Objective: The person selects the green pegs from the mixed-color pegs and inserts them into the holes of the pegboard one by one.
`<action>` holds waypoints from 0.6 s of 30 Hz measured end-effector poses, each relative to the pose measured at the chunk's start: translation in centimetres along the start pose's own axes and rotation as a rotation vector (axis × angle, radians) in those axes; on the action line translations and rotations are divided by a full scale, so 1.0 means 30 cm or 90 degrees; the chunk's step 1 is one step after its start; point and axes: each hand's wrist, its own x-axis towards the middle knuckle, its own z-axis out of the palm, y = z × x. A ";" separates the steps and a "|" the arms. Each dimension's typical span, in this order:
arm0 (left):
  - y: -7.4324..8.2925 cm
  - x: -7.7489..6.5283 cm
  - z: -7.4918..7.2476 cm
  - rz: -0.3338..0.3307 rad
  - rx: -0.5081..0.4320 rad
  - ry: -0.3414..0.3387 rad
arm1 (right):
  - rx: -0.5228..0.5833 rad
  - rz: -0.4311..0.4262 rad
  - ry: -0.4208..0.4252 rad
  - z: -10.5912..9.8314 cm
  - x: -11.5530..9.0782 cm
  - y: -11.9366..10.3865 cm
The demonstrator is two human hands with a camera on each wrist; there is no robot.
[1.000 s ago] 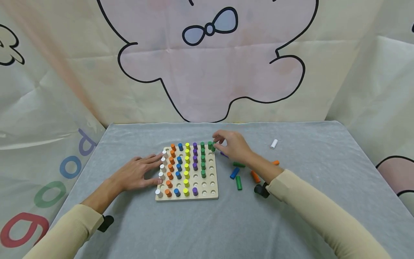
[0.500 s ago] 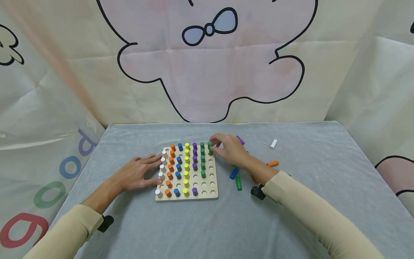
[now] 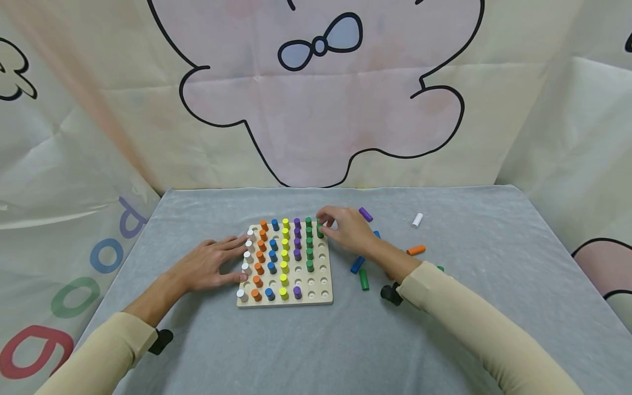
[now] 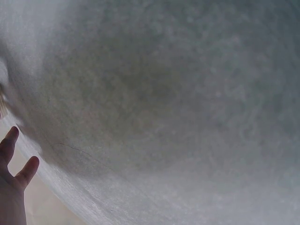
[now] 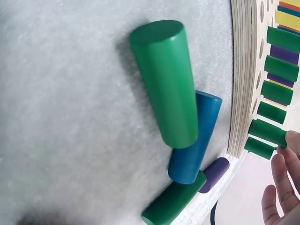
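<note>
A wooden pegboard lies on the cloth, with columns of white, orange, blue, yellow, purple and green pegs standing in it. My left hand rests at the board's left edge, fingers spread and straight, near the white pegs. At the far right column, my right hand pinches a green peg between thumb and fingers. That peg stands upright at the second hole from the back, just in front of another green peg. In the left wrist view, only part of the left hand shows.
Loose pegs lie right of the board: green, blue, orange, purple and white. Others are partly hidden by the right forearm. A grey cloth covers the table, and a printed curtain hangs behind it.
My right hand has shifted left and slightly nearer, bringing the green peg from the board's right edge to the second hole of the last column. The left hand has stayed put.
</note>
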 end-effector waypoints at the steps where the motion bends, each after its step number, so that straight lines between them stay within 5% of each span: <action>1: 0.000 0.000 0.000 0.000 0.001 0.000 | 0.000 -0.001 0.001 -0.001 -0.001 0.000; 18: 0.003 0.000 -0.004 -0.001 -0.007 -0.007 | 0.007 -0.016 -0.001 -0.002 -0.010 0.010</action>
